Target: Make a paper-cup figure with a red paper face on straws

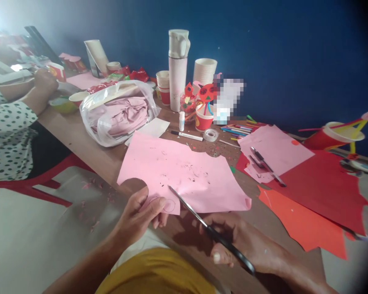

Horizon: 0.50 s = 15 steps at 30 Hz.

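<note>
A large pink paper sheet (178,163) with irregular cut edges and dark scraps on it lies over the table's near side. My left hand (144,210) pinches its lower left corner, thumb on top beside a drawn pencil outline. In my right hand (233,241) are black-handled scissors (202,220), their blades reaching up and left across the sheet. A slit runs from the lower edge where the blades cross the paper. Part of the right fingers is hidden behind the scissor handles.
Behind the sheet are a marker (187,135), a glue stick (182,121), a tape roll (210,134) and a tall flask (178,73). A plastic bag (88,118) stands left; red paper (319,183) and orange paper (303,224) lie right. A co-worker's arm (27,98) is at far left.
</note>
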{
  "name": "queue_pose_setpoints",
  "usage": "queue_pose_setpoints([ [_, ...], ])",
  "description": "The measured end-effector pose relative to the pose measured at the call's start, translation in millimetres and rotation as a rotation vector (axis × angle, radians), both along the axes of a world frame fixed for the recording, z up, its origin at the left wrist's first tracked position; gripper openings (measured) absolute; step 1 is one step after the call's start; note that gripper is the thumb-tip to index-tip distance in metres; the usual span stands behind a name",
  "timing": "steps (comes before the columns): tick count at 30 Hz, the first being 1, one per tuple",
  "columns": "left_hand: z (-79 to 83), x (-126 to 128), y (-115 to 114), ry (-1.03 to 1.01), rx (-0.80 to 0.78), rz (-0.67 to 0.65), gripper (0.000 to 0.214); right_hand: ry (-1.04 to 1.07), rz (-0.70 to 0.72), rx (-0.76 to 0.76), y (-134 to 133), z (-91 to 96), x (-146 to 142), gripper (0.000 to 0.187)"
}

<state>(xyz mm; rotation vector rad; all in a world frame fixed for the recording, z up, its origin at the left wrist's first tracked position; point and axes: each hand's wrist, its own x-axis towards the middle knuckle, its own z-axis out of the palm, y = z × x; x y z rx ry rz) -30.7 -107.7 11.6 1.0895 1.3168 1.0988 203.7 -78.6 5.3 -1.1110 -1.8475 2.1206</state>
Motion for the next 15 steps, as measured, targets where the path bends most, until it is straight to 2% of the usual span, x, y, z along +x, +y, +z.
queue_pose_setpoints([
  [3, 5.0, -2.1, -2.0, 0.008, -0.042, -0.043, 0.031, -0.038, 0.036, 0.042, 1.5, 4.4, 5.8, 0.041],
  [9, 6.5, -6.6, -4.4, 0.029, -0.003, 0.001, 0.028, -0.122, 0.095, 0.006, 1.5, 15.9, 14.3, 0.041],
  [12, 5.8, -9.8, -3.8, 0.023, -0.010, 0.007, 0.027, -0.135, 0.140, -0.010, 0.0, 22.1, 30.2, 0.037],
  [15, 5.3, -12.6, -3.3, -0.009, -0.043, 0.000, 0.029, -0.105, 0.121, 0.030, 0.8, 30.3, 48.6, 0.030],
])
